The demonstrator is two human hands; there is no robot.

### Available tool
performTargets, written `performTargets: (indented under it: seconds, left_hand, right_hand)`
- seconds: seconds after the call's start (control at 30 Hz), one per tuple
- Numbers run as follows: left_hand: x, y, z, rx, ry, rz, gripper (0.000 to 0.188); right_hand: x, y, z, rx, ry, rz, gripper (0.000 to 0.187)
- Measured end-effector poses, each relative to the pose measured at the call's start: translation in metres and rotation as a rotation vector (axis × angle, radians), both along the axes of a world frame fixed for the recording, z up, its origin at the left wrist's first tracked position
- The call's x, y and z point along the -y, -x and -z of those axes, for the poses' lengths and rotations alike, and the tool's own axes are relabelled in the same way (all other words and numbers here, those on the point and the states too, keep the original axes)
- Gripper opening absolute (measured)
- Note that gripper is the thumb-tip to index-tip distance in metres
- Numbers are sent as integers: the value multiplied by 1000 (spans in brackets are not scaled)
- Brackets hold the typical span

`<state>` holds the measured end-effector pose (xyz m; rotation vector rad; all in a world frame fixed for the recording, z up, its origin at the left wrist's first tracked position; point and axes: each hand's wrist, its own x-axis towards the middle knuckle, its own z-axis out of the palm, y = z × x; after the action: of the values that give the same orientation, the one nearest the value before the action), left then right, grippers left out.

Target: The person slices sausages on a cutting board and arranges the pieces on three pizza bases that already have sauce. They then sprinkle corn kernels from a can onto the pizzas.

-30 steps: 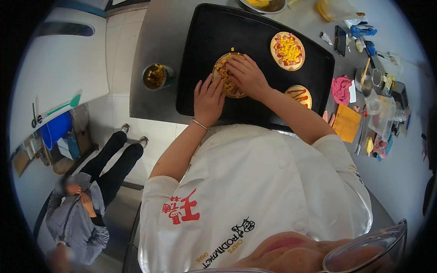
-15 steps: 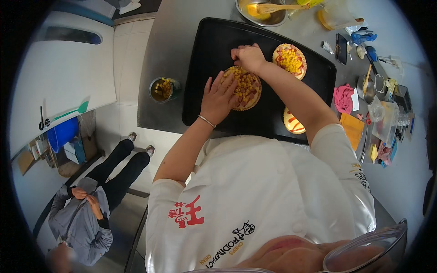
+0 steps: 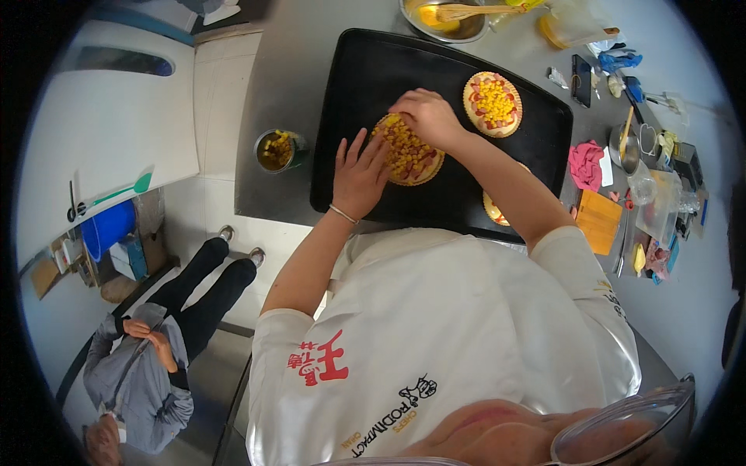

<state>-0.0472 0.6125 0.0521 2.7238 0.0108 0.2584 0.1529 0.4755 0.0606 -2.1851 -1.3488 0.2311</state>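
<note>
A small round pizza (image 3: pixel 417 160) covered with corn kernels and pink meat bits lies on a black baking tray (image 3: pixel 458 198). At its left edge my left hand (image 3: pixel 360 175) is open, fingers spread, the tips at the rim. My right hand (image 3: pixel 427 116) is over the pizza's far edge, its fingers curled down against the topping; what they hold, if anything, is hidden. A second corn-topped pizza (image 3: pixel 493 105) sits at the tray's far right. Nearer me, a third one (image 3: pixel 494 211) is mostly covered by my right forearm.
An open can of corn (image 3: pixel 277 150) stands left of the tray. Behind the tray is a metal bowl (image 3: pixel 471 29) with a wooden-handled brush. To the right lie a phone (image 3: pixel 581 81), a pink cloth (image 3: pixel 586 167) and a wooden board (image 3: pixel 598 222). Another person (image 3: pixel 140 380) is at lower left.
My left hand has slid a little left, off the topping to the pizza's rim. My right hand has turned and shifted slightly nearer, its fingers now over the far edge.
</note>
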Motion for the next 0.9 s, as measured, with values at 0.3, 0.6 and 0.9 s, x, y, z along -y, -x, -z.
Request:
performTargets:
  seconds: [0.3, 0.6, 0.9]
  left_hand:
    - [10, -5, -6, 66, 71, 36, 45]
    - [5, 20, -7, -38, -86, 73, 43]
    - [19, 24, -18, -15, -125, 20, 41]
  right_hand:
    - [50, 57, 9, 181, -120, -62, 37]
    - [58, 54, 11, 223, -156, -85, 26]
    - [76, 62, 9, 280, -163, -26, 26]
